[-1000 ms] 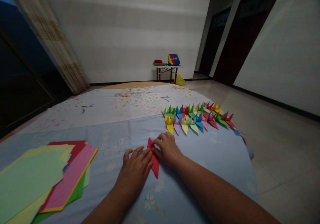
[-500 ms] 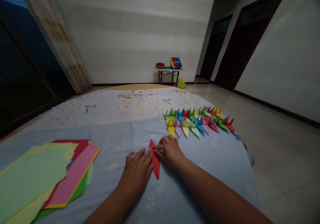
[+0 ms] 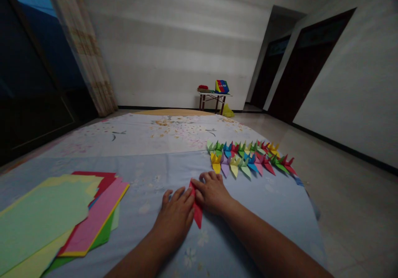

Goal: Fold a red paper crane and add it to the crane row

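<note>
A narrow, pointed piece of folded red paper [image 3: 197, 216] lies flat on the blue floral tablecloth, in front of me. Along its left edge my left hand [image 3: 176, 215] holds it down, fingertips pressed on the paper. My right hand [image 3: 215, 193] has its fingers bent and pinches the far end and right edge of the same piece. Fingers of both hands cover much of its middle; the lower point shows. Beyond my right hand stand folded paper cranes [image 3: 235, 166] in two rows and several colours.
Loose sheets of coloured paper [image 3: 40, 211] lie fanned at the left of the table. A white flowered cloth [image 3: 139, 133] covers the far part. Across the room, a small table [image 3: 214, 94] carries a colourful box [image 3: 222, 86]; a yellow bag [image 3: 228, 111] sits beside its legs.
The whole view has shifted, so everything appears slightly lower and further right. My right hand's fingers have moved toward the far tip of the red paper and cover more of it.
</note>
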`<state>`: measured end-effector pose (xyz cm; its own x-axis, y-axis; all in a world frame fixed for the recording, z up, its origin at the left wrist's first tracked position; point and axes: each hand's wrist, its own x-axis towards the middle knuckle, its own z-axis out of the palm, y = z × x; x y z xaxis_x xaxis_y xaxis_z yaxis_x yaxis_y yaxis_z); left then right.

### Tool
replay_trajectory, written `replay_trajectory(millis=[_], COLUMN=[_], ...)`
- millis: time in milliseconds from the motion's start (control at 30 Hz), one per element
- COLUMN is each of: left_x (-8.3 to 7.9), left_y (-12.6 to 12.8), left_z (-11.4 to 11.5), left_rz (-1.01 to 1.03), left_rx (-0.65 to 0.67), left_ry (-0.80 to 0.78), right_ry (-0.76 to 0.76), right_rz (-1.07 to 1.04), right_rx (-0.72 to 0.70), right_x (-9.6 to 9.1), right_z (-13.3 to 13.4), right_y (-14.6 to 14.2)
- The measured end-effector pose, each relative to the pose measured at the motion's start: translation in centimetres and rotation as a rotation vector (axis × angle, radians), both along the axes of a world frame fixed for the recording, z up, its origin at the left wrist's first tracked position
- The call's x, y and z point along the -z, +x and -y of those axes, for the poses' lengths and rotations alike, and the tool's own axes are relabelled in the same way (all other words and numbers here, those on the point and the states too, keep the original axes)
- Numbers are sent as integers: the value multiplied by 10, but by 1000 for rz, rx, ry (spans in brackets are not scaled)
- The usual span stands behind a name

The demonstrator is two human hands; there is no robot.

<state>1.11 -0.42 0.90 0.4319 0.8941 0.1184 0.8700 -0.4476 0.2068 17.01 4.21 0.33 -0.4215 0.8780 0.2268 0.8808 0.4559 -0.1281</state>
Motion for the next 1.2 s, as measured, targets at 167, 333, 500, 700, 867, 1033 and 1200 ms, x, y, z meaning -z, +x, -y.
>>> replay_trajectory(millis=[167, 333, 500, 700, 867, 1033, 1200], left_x=[1, -1, -3, -2, -5, -1, 2], left_y=[1, -3, -7, -9, -11, -19, -23], left_z=[-1, 0, -2, -4, -2, -5, -9], left_rz=[-1, -3, -19, -57, -60, 21, 73], left_rx=[2, 15, 56, 81, 94, 110, 115], left_ry=[18, 23, 26, 40, 17, -40, -53], right_ry=[-34, -42, -79, -106, -112, -52, -93], right_rz=[32, -98, -206, -191, -194, -248, -228], right_rx=[-8, 82, 94, 95, 121, 89, 34], right_x=[-4, -5, 2, 7, 10, 11, 6], right_z=[-11, -16, -5, 0, -2, 1, 3], right_y=[-4, 9, 15, 5, 4, 7, 9])
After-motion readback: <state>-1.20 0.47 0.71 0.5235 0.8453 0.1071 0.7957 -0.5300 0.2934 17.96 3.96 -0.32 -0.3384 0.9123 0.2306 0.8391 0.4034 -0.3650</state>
